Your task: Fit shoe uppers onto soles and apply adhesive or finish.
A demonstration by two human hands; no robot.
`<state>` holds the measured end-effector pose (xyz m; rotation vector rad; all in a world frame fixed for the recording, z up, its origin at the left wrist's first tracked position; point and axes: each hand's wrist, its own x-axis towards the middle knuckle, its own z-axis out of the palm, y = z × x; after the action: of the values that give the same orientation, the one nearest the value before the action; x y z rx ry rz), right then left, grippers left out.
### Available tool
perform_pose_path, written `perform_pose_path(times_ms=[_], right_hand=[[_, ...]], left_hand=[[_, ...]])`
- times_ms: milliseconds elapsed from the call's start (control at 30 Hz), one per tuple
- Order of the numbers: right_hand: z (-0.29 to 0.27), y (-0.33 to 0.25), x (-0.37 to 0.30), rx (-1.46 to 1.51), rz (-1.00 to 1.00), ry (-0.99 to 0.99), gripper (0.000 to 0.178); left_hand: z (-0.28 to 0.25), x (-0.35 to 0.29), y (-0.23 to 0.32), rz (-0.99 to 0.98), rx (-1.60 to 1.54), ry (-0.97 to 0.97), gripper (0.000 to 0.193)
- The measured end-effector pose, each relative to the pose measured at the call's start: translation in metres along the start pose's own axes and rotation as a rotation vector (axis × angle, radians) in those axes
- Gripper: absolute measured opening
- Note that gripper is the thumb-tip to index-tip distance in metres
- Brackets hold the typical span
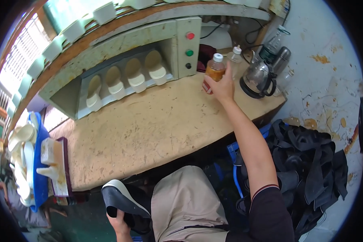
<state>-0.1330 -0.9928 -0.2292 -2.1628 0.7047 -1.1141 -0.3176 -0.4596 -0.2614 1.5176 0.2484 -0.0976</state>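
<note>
My left hand [119, 222] is closed on a dark slip-on shoe [120, 196] with a white sole, held beside my left knee below the table's front edge. The shoe is tilted, its sole side facing up and to the right. At the far right of the table [137, 133], my right hand [225, 85] is wrapped round a clear plastic bottle [215, 70] with a white cap, a reddish label and amber liquid inside. Its base is at the table surface; whether it touches is hard to tell. Just behind stands another clear bottle [234, 56] with a nozzle top.
A lit heater box [188, 60] with buttons holds several pale soles [135, 74]. On the right stand a glass-and-steel kettle [255, 78] and a thermos [281, 58]. Black shoe uppers [306, 161] are heaped at right. Pale soles fill a blue basket [40, 173] at left.
</note>
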Motion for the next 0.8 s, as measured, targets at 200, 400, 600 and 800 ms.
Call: perform_pose_path(times_ms=[200, 400, 600, 800], right_hand=[[-0.031, -0.066, 0.021, -0.092, 0.007, -0.089, 0.083], [-0.011, -0.102, 0.046, -0.023, -0.011, -0.033, 0.074], [0.053, -0.139, -0.025, -0.044, -0.042, -0.005, 0.071], [0.004, 0.039, 0.094, -0.218, -0.416, 0.073, 0.064]], left_hand=[[-0.029, 0.009, 0.055, 0.135, 0.020, -0.150, 0.074], [-0.057, 0.033, 0.095, 0.184, -0.037, -0.254, 0.073], [-0.145, 0.042, 0.108, 0.118, 0.147, -0.067, 0.074], [-0.153, 0.082, 0.113, 0.151, 0.133, -0.158, 0.071]])
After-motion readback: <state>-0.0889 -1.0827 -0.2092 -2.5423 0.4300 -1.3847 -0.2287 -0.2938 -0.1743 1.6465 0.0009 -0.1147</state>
